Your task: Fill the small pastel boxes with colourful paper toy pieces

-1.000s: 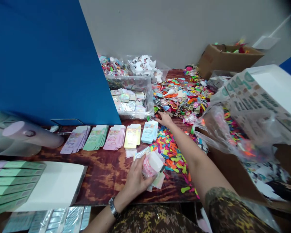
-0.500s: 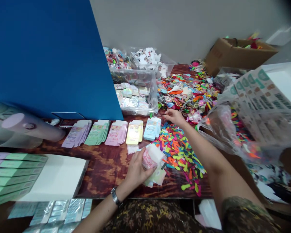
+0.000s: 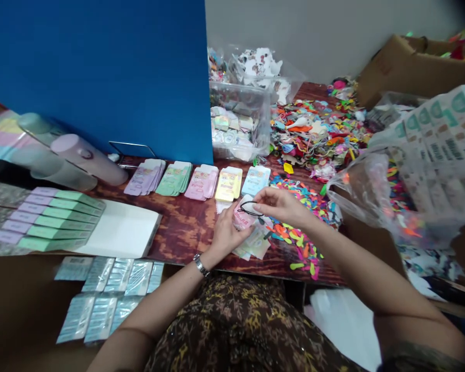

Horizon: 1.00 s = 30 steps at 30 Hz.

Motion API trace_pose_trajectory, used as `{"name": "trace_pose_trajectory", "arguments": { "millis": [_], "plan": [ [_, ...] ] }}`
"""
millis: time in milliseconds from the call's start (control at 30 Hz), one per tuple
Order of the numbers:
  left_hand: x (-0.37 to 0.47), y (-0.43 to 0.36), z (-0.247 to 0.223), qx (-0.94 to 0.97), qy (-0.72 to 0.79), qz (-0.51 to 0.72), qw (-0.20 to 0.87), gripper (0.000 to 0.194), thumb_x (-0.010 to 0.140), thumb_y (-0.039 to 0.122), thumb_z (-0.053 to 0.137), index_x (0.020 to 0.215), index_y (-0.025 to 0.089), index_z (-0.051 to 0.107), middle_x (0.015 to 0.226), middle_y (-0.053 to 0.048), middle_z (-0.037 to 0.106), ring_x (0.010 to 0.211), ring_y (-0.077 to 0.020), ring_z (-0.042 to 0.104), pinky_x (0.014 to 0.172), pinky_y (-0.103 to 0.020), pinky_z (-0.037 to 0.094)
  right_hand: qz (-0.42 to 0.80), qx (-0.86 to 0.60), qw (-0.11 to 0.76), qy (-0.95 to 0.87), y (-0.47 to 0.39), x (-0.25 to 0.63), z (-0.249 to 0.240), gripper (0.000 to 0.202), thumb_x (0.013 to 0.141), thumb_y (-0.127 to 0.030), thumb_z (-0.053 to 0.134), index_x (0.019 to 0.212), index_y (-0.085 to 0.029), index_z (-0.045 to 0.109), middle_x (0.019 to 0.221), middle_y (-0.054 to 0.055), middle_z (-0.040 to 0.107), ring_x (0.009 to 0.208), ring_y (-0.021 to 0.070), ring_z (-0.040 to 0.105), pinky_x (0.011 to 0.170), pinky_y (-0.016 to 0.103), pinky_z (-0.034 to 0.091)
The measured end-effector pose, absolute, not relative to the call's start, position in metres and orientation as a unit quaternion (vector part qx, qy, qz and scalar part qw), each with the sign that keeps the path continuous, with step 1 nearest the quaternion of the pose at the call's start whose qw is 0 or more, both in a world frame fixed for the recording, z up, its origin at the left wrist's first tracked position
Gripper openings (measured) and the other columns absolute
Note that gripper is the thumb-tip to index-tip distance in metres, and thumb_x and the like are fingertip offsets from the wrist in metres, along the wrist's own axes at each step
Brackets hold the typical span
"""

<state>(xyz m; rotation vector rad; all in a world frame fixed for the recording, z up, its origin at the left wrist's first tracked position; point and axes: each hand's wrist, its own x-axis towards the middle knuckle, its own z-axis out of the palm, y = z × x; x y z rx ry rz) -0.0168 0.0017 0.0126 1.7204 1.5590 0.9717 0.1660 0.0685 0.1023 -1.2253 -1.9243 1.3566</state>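
Note:
Fingers wrapped round it, my left hand [image 3: 228, 233] holds a pink printed packet [image 3: 243, 219] above the table's front part. Over that packet my right hand [image 3: 281, 205] pinches a thin black loop [image 3: 250, 208], like a cord or band. Pale green and clear sheets [image 3: 256, 245] lie under and beside my left hand. Behind my hands stand fanned stacks of small cards: purple [image 3: 145, 176], green [image 3: 174, 178], pink [image 3: 202, 182], yellow [image 3: 228, 184] and blue [image 3: 256, 180]. A pile of colourful balloon-like pieces [image 3: 298, 237] spreads beside my right forearm.
A clear bin [image 3: 269, 124] of small packets stands behind the cards, near a blue panel [image 3: 139, 77]. Mixed trinkets [image 3: 313, 129] cover the back right, before a cardboard box [image 3: 395, 70]. At left are a bottle [image 3: 89, 157] and a white tray [image 3: 120, 230] with green and purple boxes.
My right hand has come from the trinket pile to the pink packet, now with the black loop in its fingers. The view has shifted, showing more at the left and below.

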Motion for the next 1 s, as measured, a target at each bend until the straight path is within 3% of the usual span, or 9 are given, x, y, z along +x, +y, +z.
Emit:
{"name": "trace_pose_trajectory", "arguments": {
  "millis": [133,300,433,567,700,800,900,1000],
  "plan": [
    [-0.021,-0.013,0.018,0.667,0.601,0.34,0.279,0.075,0.076,0.039,0.074,0.14,0.017,0.043,0.129,-0.013,0.059,0.12,-0.0298,0.057,0.103,-0.045,0.047,0.258,-0.461,0.205,-0.824,0.047,0.153,0.091,0.015,0.09,-0.034,0.06,0.096,-0.022,0.066,0.089,0.005,0.067,0.081,0.0185,0.062,0.075,0.031,0.049],
    [-0.026,-0.024,0.021,0.704,0.587,0.319,0.244,0.078,0.077,0.035,0.071,0.145,0.019,0.037,0.126,-0.013,0.058,0.118,-0.0304,0.055,0.101,-0.045,0.048,0.205,-0.396,0.111,-0.888,0.029,0.148,0.087,0.019,0.093,-0.019,0.048,0.098,-0.02,0.067,0.089,0.007,0.07,0.08,0.0188,0.065,0.071,0.029,0.05],
    [-0.033,-0.025,0.026,0.705,0.574,0.332,0.253,0.088,0.08,0.039,0.07,0.152,0.021,0.023,0.132,-0.014,0.055,0.121,-0.0298,0.055,0.103,-0.043,0.047,0.184,-0.396,0.219,-0.873,0.021,0.156,0.099,0.027,0.097,-0.023,0.048,0.12,-0.024,0.062,0.111,0.008,0.071,0.096,0.0202,0.067,0.084,0.035,0.054],
    [-0.039,-0.026,0.033,0.696,0.552,0.354,0.294,0.099,0.083,0.045,0.07,0.156,0.022,0.007,0.141,-0.015,0.049,0.126,-0.0292,0.053,0.104,-0.041,0.047,0.174,-0.381,0.313,-0.852,0.012,0.164,0.104,0.021,0.096,-0.026,0.053,0.112,-0.025,0.066,0.118,0.01,0.067,0.11,0.0219,0.064,0.094,0.04,0.053],
    [-0.041,-0.029,0.037,0.718,0.51,0.378,0.286,0.079,0.086,0.039,0.067,0.15,0.026,0.024,0.136,-0.012,0.052,0.119,-0.0252,0.056,0.1,-0.037,0.048,0.214,-0.395,0.312,-0.837,0.0,0.158,0.09,0.021,0.097,-0.026,0.05,0.105,-0.024,0.07,0.109,0.009,0.069,0.103,0.0211,0.066,0.087,0.038,0.056],
    [-0.042,-0.031,0.037,0.738,0.497,0.381,0.252,0.064,0.087,0.037,0.066,0.142,0.027,0.035,0.126,-0.009,0.057,0.109,-0.0226,0.06,0.094,-0.036,0.051,0.247,-0.44,0.32,-0.802,-0.009,0.151,0.083,0.027,0.096,-0.029,0.053,0.12,-0.027,0.064,0.109,0.007,0.071,0.096,0.0205,0.068,0.083,0.036,0.057],
    [-0.043,-0.032,0.038,0.758,0.481,0.381,0.22,0.065,0.088,0.035,0.064,0.144,0.025,0.031,0.13,-0.011,0.055,0.115,-0.0238,0.058,0.098,-0.038,0.049,0.243,-0.476,0.356,-0.767,-0.014,0.145,0.083,0.036,0.095,-0.027,0.055,0.131,-0.028,0.058,0.114,0.006,0.071,0.091,0.0191,0.07,0.082,0.035,0.058],
    [-0.043,-0.035,0.038,0.749,0.496,0.385,0.209,0.081,0.087,0.033,0.065,0.151,0.022,0.018,0.14,-0.015,0.05,0.124,-0.026,0.055,0.102,-0.039,0.048,0.235,-0.439,0.371,-0.784,-0.016,0.141,0.087,0.029,0.096,-0.021,0.051,0.119,-0.029,0.067,0.116,0.004,0.072,0.105,0.0195,0.068,0.094,0.037,0.056]
  ]
}}
